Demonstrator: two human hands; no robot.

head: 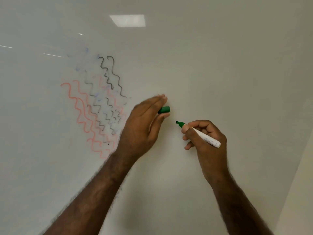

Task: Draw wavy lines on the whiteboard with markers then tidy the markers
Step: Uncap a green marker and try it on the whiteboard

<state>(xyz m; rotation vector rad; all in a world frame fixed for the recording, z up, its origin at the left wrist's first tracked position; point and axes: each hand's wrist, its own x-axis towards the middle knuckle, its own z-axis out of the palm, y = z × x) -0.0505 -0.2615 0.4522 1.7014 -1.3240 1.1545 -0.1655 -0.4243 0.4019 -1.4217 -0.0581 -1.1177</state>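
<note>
While your left hand is pinching the green cap, your right hand is gripping the uncapped green marker near the whiteboard.

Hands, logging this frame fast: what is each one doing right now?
Left hand: holds the green cap.
Right hand: fingers grip the uncapped green marker.

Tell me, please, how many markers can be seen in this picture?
1: a green marker, uncapped, held in the right hand in front of the whiteboard. Its green cap is in the left hand. Others may lie outside the view.
</note>
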